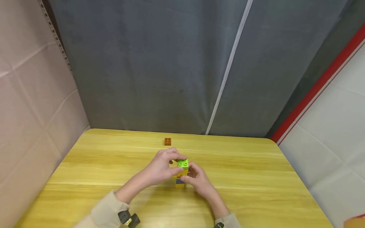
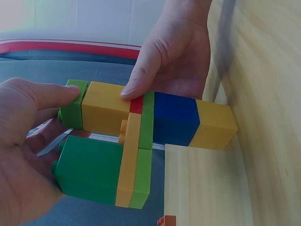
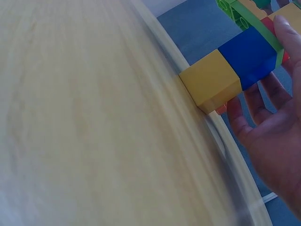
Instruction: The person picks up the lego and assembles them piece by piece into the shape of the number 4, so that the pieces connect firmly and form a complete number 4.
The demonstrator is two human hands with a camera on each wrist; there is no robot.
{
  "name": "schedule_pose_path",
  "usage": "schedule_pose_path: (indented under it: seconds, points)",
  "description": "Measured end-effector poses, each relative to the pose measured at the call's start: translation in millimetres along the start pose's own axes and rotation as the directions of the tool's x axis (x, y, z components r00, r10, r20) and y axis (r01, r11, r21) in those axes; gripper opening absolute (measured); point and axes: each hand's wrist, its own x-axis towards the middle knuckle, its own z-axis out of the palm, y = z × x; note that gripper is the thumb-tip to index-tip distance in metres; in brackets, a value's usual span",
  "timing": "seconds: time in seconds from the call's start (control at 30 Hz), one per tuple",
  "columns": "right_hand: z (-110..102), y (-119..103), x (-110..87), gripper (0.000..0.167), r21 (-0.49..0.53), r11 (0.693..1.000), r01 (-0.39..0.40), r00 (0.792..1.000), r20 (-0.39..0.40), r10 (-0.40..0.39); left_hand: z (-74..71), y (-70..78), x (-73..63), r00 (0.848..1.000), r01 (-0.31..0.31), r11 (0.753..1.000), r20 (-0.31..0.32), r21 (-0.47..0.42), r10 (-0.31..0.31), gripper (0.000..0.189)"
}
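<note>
A tower of toy building bricks stands on the wooden table. Its base is a yellow brick, followed by a blue brick, a long light green plate, a thin red layer and another yellow brick. An orange plate and a dark green brick sit on the green plate's overhang. My left hand pinches the light green brick at the top between thumb and fingers. On the other side, my right hand holds the tower around its middle, thumb near the red layer.
Toward the table's back edge lies an orange-brown brick with studs up. A grey curtain hangs behind the table. Pale cloth walls flank both sides, and something yellow and red shows at the lower right corner.
</note>
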Motion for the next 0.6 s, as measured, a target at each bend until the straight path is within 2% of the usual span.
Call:
schedule_pose_path:
  seconds: [0.6]
  points:
    - [-1.5, 1.0, -2.4, 0.024, 0.009, 1.0, 0.019, 1.0, 0.003, -0.019, 2.4, 2.2, 0.6, 1.0, 0.0, 1.0, 0.02, 0.002, 0.0, 0.035]
